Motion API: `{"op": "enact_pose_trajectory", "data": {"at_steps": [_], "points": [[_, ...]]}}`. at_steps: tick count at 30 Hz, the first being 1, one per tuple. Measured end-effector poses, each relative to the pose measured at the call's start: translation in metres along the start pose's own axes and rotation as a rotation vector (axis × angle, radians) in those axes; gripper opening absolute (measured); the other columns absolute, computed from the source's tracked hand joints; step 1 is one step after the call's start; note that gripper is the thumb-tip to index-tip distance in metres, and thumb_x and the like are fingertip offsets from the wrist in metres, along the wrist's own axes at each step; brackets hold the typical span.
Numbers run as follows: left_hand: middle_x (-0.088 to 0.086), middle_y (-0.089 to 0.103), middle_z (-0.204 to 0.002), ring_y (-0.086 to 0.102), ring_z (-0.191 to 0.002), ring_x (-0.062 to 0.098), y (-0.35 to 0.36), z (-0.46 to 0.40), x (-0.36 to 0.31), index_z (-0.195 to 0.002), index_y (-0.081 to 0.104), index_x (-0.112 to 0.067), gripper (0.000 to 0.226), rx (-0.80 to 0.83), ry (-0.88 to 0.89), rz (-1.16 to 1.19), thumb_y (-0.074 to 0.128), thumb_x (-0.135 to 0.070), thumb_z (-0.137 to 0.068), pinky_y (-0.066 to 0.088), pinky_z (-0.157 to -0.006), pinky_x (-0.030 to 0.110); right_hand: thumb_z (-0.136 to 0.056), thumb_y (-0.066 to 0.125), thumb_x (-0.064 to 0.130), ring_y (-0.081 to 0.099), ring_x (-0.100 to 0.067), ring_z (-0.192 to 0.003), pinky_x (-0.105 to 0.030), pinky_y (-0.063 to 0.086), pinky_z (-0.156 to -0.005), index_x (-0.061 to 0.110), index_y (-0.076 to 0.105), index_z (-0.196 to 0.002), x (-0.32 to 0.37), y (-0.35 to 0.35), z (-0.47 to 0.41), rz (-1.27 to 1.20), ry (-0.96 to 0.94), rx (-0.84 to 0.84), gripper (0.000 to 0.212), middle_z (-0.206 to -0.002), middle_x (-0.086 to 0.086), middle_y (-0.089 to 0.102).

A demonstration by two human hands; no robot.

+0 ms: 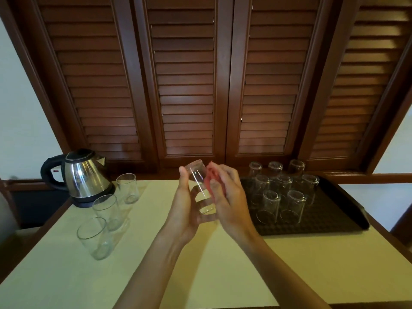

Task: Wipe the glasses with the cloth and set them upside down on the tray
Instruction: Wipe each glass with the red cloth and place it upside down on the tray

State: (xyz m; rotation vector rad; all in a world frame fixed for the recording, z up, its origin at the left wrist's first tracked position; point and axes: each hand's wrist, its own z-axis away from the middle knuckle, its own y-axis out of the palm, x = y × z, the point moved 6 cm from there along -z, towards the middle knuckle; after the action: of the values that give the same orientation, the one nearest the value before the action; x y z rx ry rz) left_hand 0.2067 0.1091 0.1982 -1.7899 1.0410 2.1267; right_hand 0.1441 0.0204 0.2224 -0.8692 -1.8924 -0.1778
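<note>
Louvred wooden shutters [185,85] fill the wall beyond the hands, and the pale bench [200,264] beneath them carries a dark tray [323,224] to the right, where eight wiped glasses [270,206] already stand upside down. To the left, beside a steel kettle [85,177], three upright glasses [95,237] apparently await wiping. Between them, the left hand [185,210] grips the held glass [198,186] tilted, likely to steady it, while the right hand [225,195] presses a red cloth [209,179] against its side.

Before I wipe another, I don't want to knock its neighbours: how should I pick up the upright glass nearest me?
Grip the nearest glass round its mid wall from the near right side; its mouth is up and another glass stands close behind.
</note>
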Motion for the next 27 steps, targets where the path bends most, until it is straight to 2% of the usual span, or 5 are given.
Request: {"op": "enact_pose_trajectory", "data": {"at_steps": [12, 17, 20, 24, 27], "points": [[0.006, 0.069, -0.124, 0.072, -0.094, 0.018, 0.013, 0.01, -0.013, -0.137, 0.059, -0.033, 0.064, 0.123, 0.175, -0.395, 0.032, -0.076, -0.097, 0.057, -0.073, 0.036, -0.108, 0.043, 0.013, 0.059, -0.01, -0.116, -0.023, 0.054, -0.093, 0.01, 0.049, -0.145, 0.015, -0.02, -0.01, -0.178, -0.098, -0.102, 0.038, -0.132, 0.001, 0.048], [0.003, 0.076, -0.11, 0.072, -0.089, 0.022, 0.006, 0.001, -0.036, -0.128, 0.063, -0.026, 0.062, 0.232, 0.183, -0.476, 0.084, -0.03, -0.069, 0.05, -0.068, 0.03, -0.102, 0.045, 0.025, 0.058, -0.011, -0.119, -0.026, 0.053, -0.095, 0.017, 0.053, -0.141, 0.01, -0.022, 0.003, -0.223, -0.101, -0.047, 0.041, -0.132, -0.002, 0.054], [-0.005, 0.073, -0.089, 0.068, -0.073, 0.013, 0.007, 0.0, -0.036, -0.111, 0.065, -0.023, 0.058, 0.094, 0.272, -0.707, 0.092, -0.003, -0.064, 0.053, -0.062, 0.023, -0.107, 0.045, 0.018, 0.067, -0.018, -0.109, -0.03, 0.058, -0.089, 0.021, 0.061, -0.129, 0.012, -0.036, -0.025, -0.293, -0.046, -0.04, 0.027, -0.124, -0.014, 0.061], [-0.016, 0.067, -0.084, 0.065, -0.079, 0.012, 0.001, -0.005, -0.049, -0.105, 0.062, -0.034, 0.059, -0.067, 0.43, -1.204, 0.09, -0.027, -0.053, 0.058, -0.073, 0.039, -0.103, 0.052, 0.005, 0.066, -0.013, -0.105, -0.022, 0.055, -0.085, 0.011, 0.07, -0.118, 0.036, -0.042, -0.024, -0.051, -0.275, -0.007, 0.024, -0.114, -0.006, 0.066], [-0.013, 0.069, -0.085, 0.066, -0.08, 0.019, -0.01, -0.008, -0.058, -0.11, 0.064, -0.033, 0.062, -0.168, 0.499, -1.196, 0.081, -0.033, -0.051, 0.058, -0.073, 0.045, -0.097, 0.057, 0.007, 0.06, -0.017, -0.108, -0.026, 0.052, -0.091, 0.005, 0.074, -0.113, 0.04, -0.034, -0.009, 0.153, -0.464, 0.01, 0.023, -0.116, -0.004, 0.06]]}}
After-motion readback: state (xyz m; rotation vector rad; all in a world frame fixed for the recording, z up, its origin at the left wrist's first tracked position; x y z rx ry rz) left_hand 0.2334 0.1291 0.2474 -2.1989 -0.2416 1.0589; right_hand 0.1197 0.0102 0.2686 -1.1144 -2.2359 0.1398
